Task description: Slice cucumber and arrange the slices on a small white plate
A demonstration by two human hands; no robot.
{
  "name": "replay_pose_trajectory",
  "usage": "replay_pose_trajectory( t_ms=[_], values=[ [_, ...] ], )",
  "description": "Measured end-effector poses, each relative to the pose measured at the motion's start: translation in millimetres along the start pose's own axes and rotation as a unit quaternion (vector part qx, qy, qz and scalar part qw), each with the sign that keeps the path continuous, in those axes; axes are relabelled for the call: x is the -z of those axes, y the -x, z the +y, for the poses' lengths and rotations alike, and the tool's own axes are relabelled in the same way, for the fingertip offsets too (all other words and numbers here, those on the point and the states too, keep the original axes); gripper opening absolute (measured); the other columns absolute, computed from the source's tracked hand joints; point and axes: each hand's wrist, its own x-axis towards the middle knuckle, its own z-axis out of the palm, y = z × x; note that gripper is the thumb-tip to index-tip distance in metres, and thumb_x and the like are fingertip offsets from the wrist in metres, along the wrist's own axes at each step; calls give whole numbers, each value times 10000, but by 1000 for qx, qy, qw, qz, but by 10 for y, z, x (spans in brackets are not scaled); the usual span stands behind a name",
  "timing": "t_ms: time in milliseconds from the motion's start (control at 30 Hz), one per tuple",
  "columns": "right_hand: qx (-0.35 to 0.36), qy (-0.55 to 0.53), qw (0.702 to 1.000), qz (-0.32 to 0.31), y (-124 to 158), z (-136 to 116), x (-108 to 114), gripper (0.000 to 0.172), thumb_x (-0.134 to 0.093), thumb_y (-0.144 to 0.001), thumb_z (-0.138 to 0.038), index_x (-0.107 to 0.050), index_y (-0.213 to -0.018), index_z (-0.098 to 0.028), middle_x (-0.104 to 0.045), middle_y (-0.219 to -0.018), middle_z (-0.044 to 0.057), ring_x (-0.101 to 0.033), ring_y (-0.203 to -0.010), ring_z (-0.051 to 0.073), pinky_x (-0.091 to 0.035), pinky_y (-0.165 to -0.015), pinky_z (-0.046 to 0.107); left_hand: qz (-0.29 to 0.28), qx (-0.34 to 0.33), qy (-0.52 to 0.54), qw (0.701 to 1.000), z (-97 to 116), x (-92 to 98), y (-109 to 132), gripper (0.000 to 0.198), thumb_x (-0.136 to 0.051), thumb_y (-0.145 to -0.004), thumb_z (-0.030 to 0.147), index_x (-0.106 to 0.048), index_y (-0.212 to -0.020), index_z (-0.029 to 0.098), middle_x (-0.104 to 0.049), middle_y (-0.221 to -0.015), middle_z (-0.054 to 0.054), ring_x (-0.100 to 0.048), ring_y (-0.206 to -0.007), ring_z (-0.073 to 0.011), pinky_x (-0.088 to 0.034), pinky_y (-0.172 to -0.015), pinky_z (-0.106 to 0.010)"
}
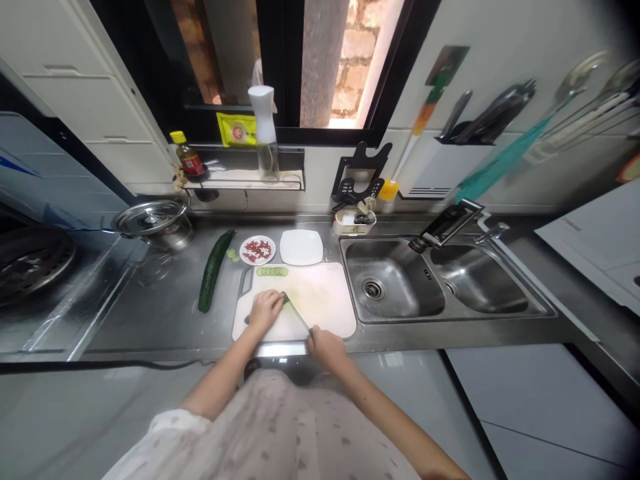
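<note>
Right grip (325, 345) clasps knife (299, 315), left grip (265, 309) cucumber (285, 299); packet (236, 129) writing unreadable.

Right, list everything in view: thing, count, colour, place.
sink: one, steel, two basins, right
cutting board: one, white, beside sink
cucumber slices: short row, green, board's far edge
whole cucumber: one, dark green, left of board
round plate: one, white, red bits on it, behind board
square plate: one, white, right of round plate
pot: one, steel, lidded, far left
knife: one, steel, blade over board
left hand: one, pressing cucumber piece on board
right hand: one, gripping knife
</note>
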Motion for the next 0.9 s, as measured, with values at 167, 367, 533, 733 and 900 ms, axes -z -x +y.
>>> replay_pose_trajectory(
  t_ms=[167, 367, 533, 733, 900],
  values=[
    [-17, 15, 999, -33, 86, 16, 82, 305, -352, -952, -284, -579, -1121, -167, -698, -990, 138, -661, -957, 251, -427, -739, 317, -6, 4, 0, 1000, 6, 11, -2, 195, -508, -918, 294, -692, -936, 232, -677, -906, -41, -596, -897, -184, -429, -825, -331],
    [-29, 12, 999, -35, 161, 90, 199, 276, -405, -940, -313, -607, -1086, -195, -699, -1012, 120, -658, -951, 240, -409, -712, 294, -12, 21, 13, 1000, 58, 76, -40, 164, -529, -905, 280, -682, -940, 234, -689, -933, -35, -605, -905, -182, -438, -834, -326],
    [-12, 48, 999, -1, 185, 230, 277, 275, -400, -960, -351, -611, -1076, -220, -702, -962, 103, -655, -913, 228, -385, -692, 282, -7, 35, 27, 999, 68, 99, -60, 180, -544, -890, 307, -678, -983, 232, -698, -967, -45, -615, -928, -197, -457, -849, -338],
    [-20, 109, 993, 51, 133, 396, 345, 328, -391, -969, -274, -553, -1253, -255, -673, -989, 102, -628, -890, 220, -356, -706, 292, 53, 92, 69, 992, 17, 114, -125, 249, -530, -894, 375, -686, -1005, 215, -694, -1048, -69, -616, -1002, -225, -465, -904, -378],
    [-18, 124, 986, 107, 151, 455, 373, 428, -414, -954, -251, -475, -1378, -270, -638, -1004, 120, -567, -927, 235, -327, -759, 327, 22, 84, 112, 990, 67, 194, -279, 273, -556, -878, 409, -693, -1009, 212, -694, -1050, -65, -614, -1004, -218, -463, -927, -384]
  ],
)
